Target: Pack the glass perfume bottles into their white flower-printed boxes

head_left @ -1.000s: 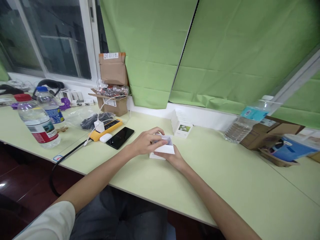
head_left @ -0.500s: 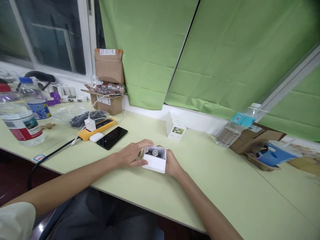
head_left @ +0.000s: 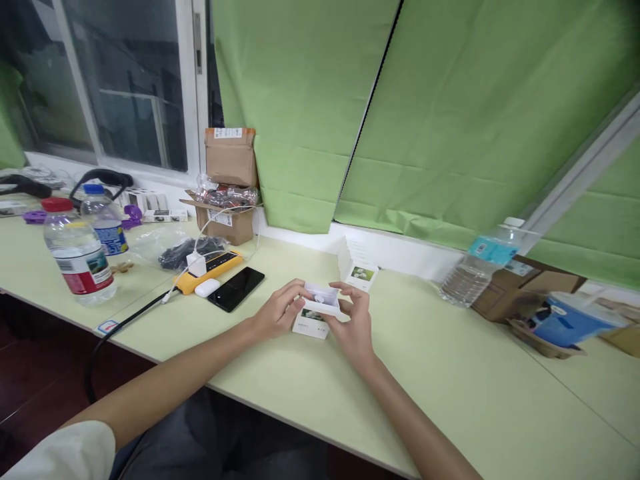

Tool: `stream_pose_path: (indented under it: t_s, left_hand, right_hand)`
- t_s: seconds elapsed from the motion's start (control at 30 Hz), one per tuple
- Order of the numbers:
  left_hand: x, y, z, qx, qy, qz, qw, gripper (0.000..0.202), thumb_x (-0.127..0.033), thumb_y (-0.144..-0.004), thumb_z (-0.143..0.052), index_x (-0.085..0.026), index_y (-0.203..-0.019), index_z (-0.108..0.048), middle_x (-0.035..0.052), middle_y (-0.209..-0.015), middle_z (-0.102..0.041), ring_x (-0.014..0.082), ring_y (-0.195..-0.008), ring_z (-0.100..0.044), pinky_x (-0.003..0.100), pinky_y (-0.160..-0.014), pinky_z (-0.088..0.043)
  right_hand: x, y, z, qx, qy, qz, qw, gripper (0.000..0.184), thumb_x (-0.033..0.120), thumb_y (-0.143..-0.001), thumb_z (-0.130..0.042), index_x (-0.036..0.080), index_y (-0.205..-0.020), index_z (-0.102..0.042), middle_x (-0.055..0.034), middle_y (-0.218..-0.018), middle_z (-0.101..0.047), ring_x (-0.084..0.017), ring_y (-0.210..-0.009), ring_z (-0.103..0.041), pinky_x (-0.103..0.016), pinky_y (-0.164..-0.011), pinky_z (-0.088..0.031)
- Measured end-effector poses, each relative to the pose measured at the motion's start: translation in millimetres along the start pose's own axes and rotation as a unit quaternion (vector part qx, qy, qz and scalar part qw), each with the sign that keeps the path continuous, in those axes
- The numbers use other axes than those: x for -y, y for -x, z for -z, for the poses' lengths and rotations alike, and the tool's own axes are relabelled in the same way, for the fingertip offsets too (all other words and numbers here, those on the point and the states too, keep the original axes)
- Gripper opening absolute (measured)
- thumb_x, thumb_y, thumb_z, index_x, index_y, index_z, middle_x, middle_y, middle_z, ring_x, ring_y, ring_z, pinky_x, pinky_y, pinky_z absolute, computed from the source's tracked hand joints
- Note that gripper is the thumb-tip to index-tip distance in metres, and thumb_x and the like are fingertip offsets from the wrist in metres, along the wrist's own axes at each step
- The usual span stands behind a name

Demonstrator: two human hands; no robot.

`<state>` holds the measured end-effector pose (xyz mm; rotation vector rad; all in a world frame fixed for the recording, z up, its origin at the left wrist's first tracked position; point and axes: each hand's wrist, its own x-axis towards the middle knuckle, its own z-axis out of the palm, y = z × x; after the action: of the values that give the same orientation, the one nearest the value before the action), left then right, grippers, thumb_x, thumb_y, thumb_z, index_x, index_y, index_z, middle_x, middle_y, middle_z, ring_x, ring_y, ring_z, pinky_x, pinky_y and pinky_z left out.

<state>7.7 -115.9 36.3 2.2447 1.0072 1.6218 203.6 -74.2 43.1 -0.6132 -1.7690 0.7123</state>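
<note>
A small white box (head_left: 309,327) with a green picture on its printed front stands on the table between my hands. Its top is open, and a pale object (head_left: 319,299), too small to make out, shows inside. My left hand (head_left: 283,311) pinches the box's upper left edge between thumb and fingers. On the opposite side, my right hand (head_left: 356,328) has its thumb at the front of the opening and its fingers bent over the right side. Beyond the box, a row of similar white boxes (head_left: 363,275) stands against the wall.
To the left lie a black phone (head_left: 236,289), a white earbud case (head_left: 207,287) and a yellow power strip (head_left: 210,271). Two bottles, one red-capped (head_left: 80,263), stand farther left. A clear bottle (head_left: 467,273) leans at right beside a blue tub (head_left: 573,320).
The box has turned so its printed front faces me and its opening shows more. My right hand has shifted from its side to the upper rim. The camera view has swung slightly left and up.
</note>
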Motion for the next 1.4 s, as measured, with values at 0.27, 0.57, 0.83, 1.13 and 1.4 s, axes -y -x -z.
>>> stream_pose_path:
  t_s: [0.27,0.57,0.83,1.13,1.4]
  left_hand:
    - [-5.1,5.2,1.0,-0.040,-0.045,-0.030,0.998,0.046,-0.050,-0.096,-0.047,-0.021,-0.132,-0.050,0.0143,-0.128,-0.061,0.0215,-0.104,-0.065,0.028,-0.066,-0.055]
    - [-19.7,-6.8,2.2,-0.087,-0.060,-0.064,0.992,0.021,-0.028,-0.093,-0.059,-0.018,-0.075,-0.060,0.0132,-0.112,-0.071,0.0211,-0.096,-0.065,0.035,-0.074,-0.055]
    - [-17.9,-1.4,-10.5,-0.113,0.016,0.064,0.991,0.032,-0.039,-0.086,-0.068,-0.020,-0.106,-0.053,0.0056,-0.095,-0.067,0.0165,-0.084,-0.067,0.023,-0.057,-0.052]
    - [-19.2,-2.6,-8.4,-0.074,-0.011,0.078,0.994,0.032,-0.038,-0.086,-0.068,-0.020,-0.111,-0.058,0.0037,-0.097,-0.068,0.0150,-0.085,-0.065,0.023,-0.060,-0.051]
    - [-20.8,-5.0,-6.4,-0.085,-0.041,0.071,0.993,0.029,-0.042,-0.084,-0.071,-0.018,-0.094,-0.058,0.0037,-0.093,-0.065,0.0147,-0.082,-0.062,0.023,-0.058,-0.050]
  right_hand:
    - [1.0,-4.2,7.4,0.023,0.111,0.136,0.984,0.010,0.035,-0.088,-0.068,0.026,-0.090,-0.065,-0.0094,-0.111,-0.066,-0.028,-0.104,-0.064,-0.043,-0.088,-0.052]
    - [6.8,0.5,0.6,-0.023,0.029,0.095,0.995,0.020,0.033,-0.093,-0.061,0.026,-0.111,-0.053,-0.0094,-0.112,-0.065,-0.025,-0.099,-0.066,-0.039,-0.081,-0.054]
    - [15.4,-7.1,4.9,0.036,0.098,0.132,0.986,0.022,0.032,-0.093,-0.059,0.026,-0.114,-0.063,-0.0096,-0.109,-0.065,-0.028,-0.100,-0.063,-0.042,-0.086,-0.051]
    - [22.7,-8.8,5.4,0.061,0.078,0.092,0.991,0.020,0.037,-0.096,-0.054,0.025,-0.108,-0.065,-0.0076,-0.098,-0.066,-0.025,-0.089,-0.062,-0.038,-0.078,-0.050]
    - [18.8,-7.7,4.0,0.055,0.099,0.121,0.986,0.019,0.032,-0.097,-0.054,0.025,-0.112,-0.062,-0.0085,-0.101,-0.064,-0.025,-0.093,-0.062,-0.038,-0.081,-0.049]
